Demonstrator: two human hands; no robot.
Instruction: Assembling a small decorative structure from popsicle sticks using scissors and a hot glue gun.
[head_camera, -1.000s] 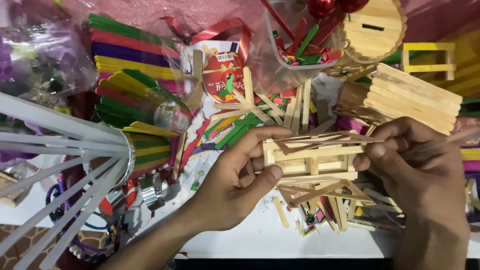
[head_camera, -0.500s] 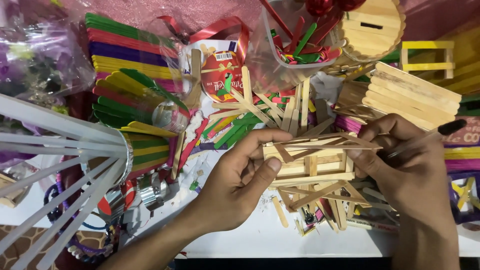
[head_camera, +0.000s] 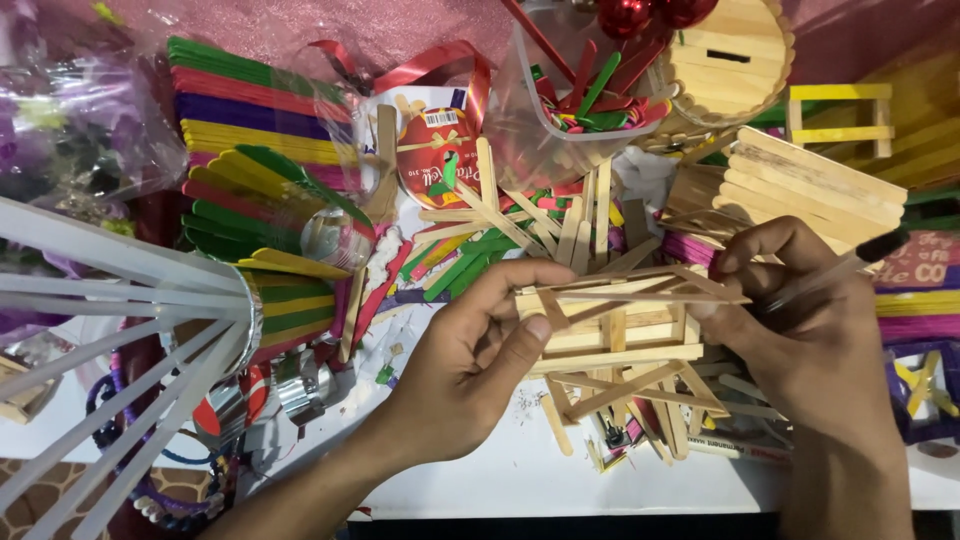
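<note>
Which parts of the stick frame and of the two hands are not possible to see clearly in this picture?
- Head view: the right hand covers the right end of the stick frame.
- The dark pen-like tool is blurred; its tip is hidden.
- The left hand hides the frame's lower left corner.
- Right forearm: cut off by the bottom edge.

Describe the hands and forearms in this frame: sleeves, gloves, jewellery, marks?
Both bare. Left hand and right hand: no gloves, no rings or watch in view, no visible marks. Forearms are uncovered down to the frame edge, so no sleeves show. Nails look short and unpainted. Nothing is strapped or wired to either arm.
</note>
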